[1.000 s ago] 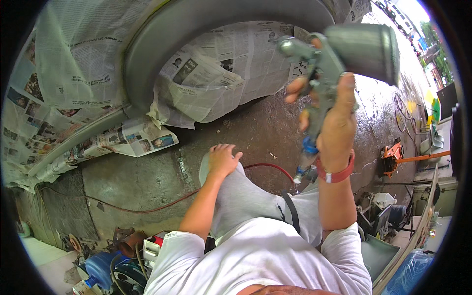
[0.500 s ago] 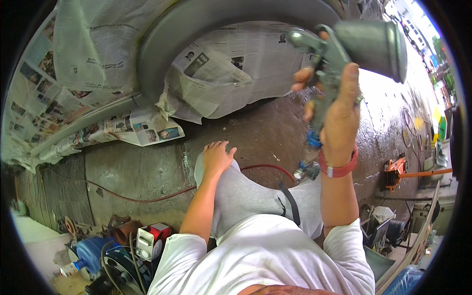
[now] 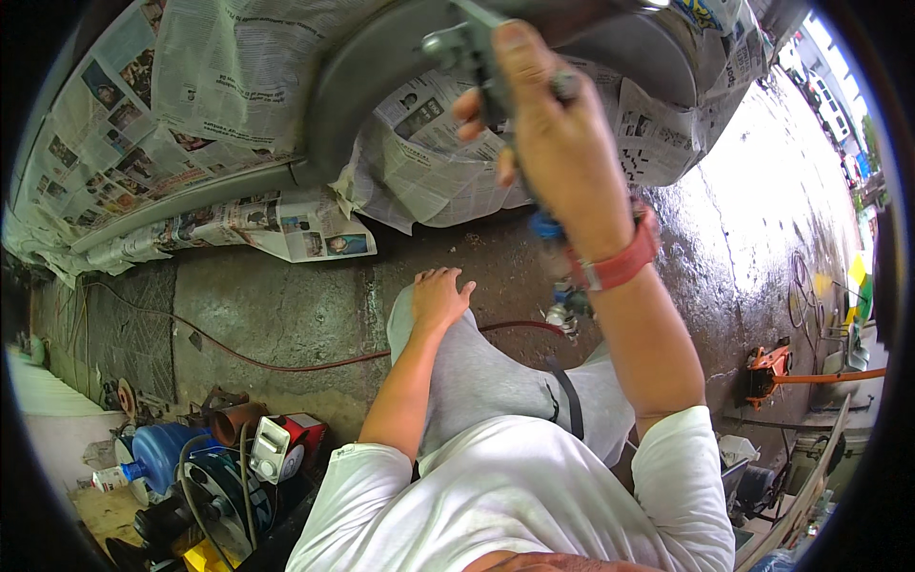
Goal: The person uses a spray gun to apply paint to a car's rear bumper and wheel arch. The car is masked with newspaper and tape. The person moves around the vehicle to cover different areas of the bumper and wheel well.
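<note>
My right hand [image 3: 562, 143], with a red band at the wrist, is closed around a metal spray gun [image 3: 486, 81]. The gun is raised in front of the grey-coated wheel arch [image 3: 348, 91] of a vehicle. Whether the two touch I cannot tell. The gun's cup is not clearly visible. Below its handle, partly behind my wrist, are a blue fitting [image 3: 545, 226] and a metal hose coupling [image 3: 562, 313]. My left hand [image 3: 440, 297] lies on my left knee, fingers stretched out and holding nothing.
Newspaper sheets [image 3: 238, 76] mask the bodywork around the arch. A red hose [image 3: 295, 368] crosses the wet floor. At lower left stand a blue bottle [image 3: 167, 453], a red-and-white box-shaped device [image 3: 283, 448] and other gear. An orange floor jack [image 3: 768, 372] stands at right.
My right hand has swung left and farther away with the spray gun, toward the wheel arch. The view has shifted a little to the right. My left hand stays on the knee.
</note>
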A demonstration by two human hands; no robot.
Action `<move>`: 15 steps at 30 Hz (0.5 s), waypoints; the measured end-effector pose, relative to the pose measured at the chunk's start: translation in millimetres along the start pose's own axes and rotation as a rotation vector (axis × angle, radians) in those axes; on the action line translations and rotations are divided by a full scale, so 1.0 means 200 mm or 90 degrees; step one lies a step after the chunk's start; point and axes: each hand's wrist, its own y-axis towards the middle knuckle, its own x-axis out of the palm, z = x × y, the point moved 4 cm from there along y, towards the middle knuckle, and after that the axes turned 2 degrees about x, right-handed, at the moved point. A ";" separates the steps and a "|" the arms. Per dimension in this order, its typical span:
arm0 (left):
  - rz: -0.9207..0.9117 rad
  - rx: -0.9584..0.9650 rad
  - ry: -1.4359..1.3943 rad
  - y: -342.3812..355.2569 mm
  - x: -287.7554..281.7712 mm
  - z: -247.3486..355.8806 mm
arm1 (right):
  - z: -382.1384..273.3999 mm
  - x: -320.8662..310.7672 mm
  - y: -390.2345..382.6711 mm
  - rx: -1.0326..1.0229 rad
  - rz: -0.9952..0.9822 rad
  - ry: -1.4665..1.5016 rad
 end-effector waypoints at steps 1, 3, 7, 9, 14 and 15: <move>-0.001 0.000 -0.004 0.01 0.01 0.00 | -0.03 -0.07 0.01 -0.006 0.027 -0.033; 0.001 -0.005 -0.006 0.01 0.02 -0.02 | -0.08 -0.20 0.00 -0.022 0.082 -0.068; 0.013 0.012 -0.020 0.03 0.02 -0.01 | -0.10 -0.58 -0.05 -0.032 0.202 -0.082; 0.031 0.020 -0.025 0.03 0.01 -0.02 | -0.10 -0.74 -0.07 -0.021 0.244 -0.070; 0.032 0.031 -0.015 0.04 0.01 -0.02 | -0.05 -1.11 -0.16 0.001 0.352 -0.053; 0.028 0.029 -0.015 0.04 0.01 -0.02 | -0.02 -1.18 -0.17 0.005 0.367 -0.053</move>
